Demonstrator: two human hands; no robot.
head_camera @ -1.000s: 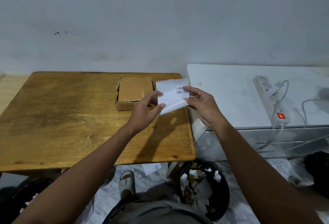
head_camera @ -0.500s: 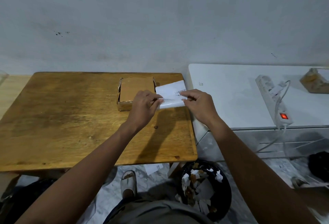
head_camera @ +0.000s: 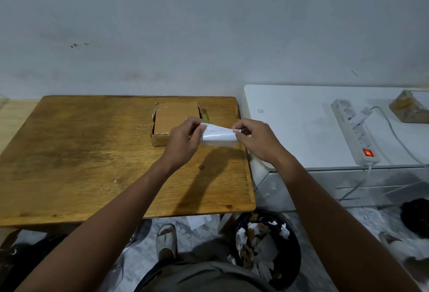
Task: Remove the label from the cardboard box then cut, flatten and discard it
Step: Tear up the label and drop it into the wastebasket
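Observation:
A small flat cardboard box (head_camera: 173, 118) lies on the wooden table (head_camera: 81, 157) near its far edge. The white label (head_camera: 218, 134) is off the box and folded over, held in the air just right of the box. My left hand (head_camera: 183, 140) pinches the label's left end. At the label's right end, my right hand (head_camera: 257, 139) pinches it between thumb and fingers. A green-yellow object (head_camera: 205, 118) peeks out beside the box's right side; I cannot tell what it is.
A black bin (head_camera: 287, 252) with paper and cardboard scraps stands on the floor below the table's right corner. A white cabinet (head_camera: 297, 129) at right carries a power strip (head_camera: 355, 131) with a lit red switch and a bag (head_camera: 411, 108).
The label went from spread open with its barcode showing to folded in half between both hands. Both hands lowered slightly towards the table.

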